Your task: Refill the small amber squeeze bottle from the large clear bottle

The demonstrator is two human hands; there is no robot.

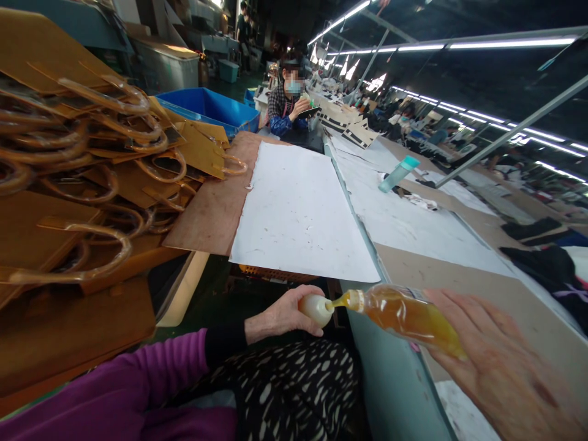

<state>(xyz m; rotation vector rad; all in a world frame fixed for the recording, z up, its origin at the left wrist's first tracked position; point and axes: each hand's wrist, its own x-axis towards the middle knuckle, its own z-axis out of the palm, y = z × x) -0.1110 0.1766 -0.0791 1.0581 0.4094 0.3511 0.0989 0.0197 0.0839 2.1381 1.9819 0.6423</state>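
Bottle of amber liquid (408, 315), right hand (500, 361) wrapped around it, nozzle (344, 299) at mouth of white bottle (316, 310) clasped in left hand (285, 315), near edge of white paper (303, 214) beyond

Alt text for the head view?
Right hand holds a clear bottle of amber liquid, its nozzle at the opening of a small white bottle in the left hand. Beyond lies a white sheet; tan handled pieces are piled at left.

Purple sleeve (172, 365), black cuff (226, 343), spotted garment (294, 392)
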